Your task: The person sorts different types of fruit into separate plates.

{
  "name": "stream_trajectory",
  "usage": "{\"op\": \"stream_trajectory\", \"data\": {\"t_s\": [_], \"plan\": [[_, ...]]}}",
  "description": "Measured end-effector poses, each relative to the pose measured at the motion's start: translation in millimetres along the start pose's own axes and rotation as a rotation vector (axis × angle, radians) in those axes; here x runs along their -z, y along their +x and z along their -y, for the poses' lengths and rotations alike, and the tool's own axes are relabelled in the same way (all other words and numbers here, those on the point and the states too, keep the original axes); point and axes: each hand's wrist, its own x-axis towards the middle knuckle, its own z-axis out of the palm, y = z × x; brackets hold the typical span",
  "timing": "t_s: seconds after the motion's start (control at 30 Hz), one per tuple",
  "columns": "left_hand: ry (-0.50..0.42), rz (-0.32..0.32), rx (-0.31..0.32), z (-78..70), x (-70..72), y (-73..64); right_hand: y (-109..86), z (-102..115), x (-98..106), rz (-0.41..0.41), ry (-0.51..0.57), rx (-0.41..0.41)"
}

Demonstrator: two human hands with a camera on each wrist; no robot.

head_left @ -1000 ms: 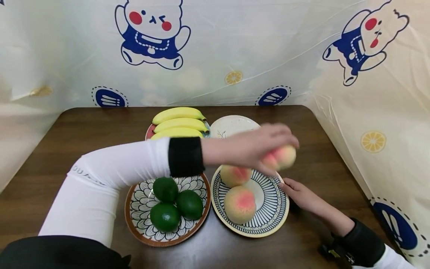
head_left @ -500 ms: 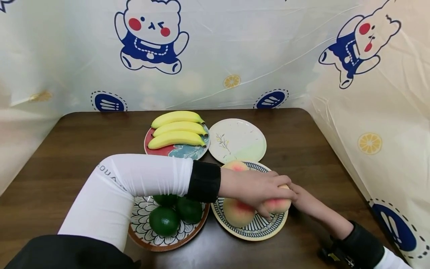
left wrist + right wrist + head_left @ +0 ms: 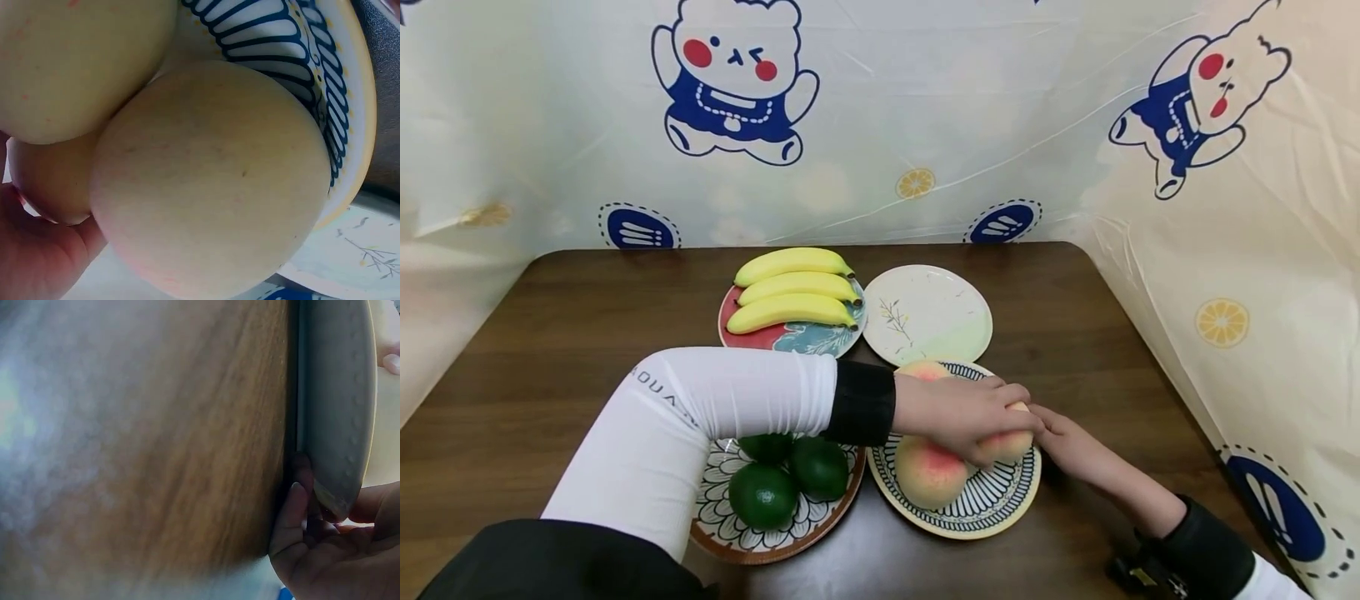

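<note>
My left hand (image 3: 958, 412) reaches across from the left and grips a peach (image 3: 1009, 442) at the right side of a blue-and-white patterned plate (image 3: 958, 532). Two more peaches share that plate: one in front (image 3: 931, 472), and one behind, partly hidden by the hand. In the left wrist view, large peaches (image 3: 212, 181) fill the frame, with the curled fingers of the left hand (image 3: 44, 262) at the lower left. My right hand (image 3: 1067, 442) pinches the plate's right rim; the right wrist view shows its thumb and fingers around the plate's edge (image 3: 340, 381).
Green avocado-like fruits (image 3: 763, 495) sit on a brown-rimmed plate (image 3: 760, 557) at left, partly under the left arm. Behind are three bananas (image 3: 797, 287) on a red-and-blue plate (image 3: 728, 321) and a pale plate (image 3: 936, 312) with a sprig design. A printed curtain (image 3: 865, 100) hangs behind the table.
My left hand has lowered the peach from above the plate's right side down into the plate, then shifted slightly left with it. The right hand stays at the rim.
</note>
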Motion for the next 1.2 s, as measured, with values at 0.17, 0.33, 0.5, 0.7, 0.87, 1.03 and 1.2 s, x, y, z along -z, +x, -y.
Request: {"op": "stream_trajectory", "data": {"t_s": [0.17,0.33,0.5,0.7,0.87,1.03,1.2], "plan": [[0.033,0.017,0.032,2.8,-1.2,2.7,0.9,2.8,2.1,-0.007,-0.009,0.002],[0.011,0.033,0.065,5.6,-1.9,5.0,2.2,4.8,4.4,0.002,-0.022,-0.007],[0.001,0.052,0.08,5.7,-3.0,6.5,1.8,4.7,4.6,0.014,-0.016,-0.007],[0.001,0.079,0.094,2.9,-4.3,8.2,0.3,2.2,2.8,0.029,0.033,0.006],[0.0,0.074,0.089,1.3,-3.8,7.5,-0.2,-0.4,1.6,0.026,0.052,0.05],[0.014,0.061,0.066,2.5,-4.7,7.1,0.3,0.0,2.3,0.026,0.039,0.034],[0.022,0.111,0.089,3.0,-5.3,5.9,1.9,0.8,2.8,0.033,0.034,-0.008]]}}
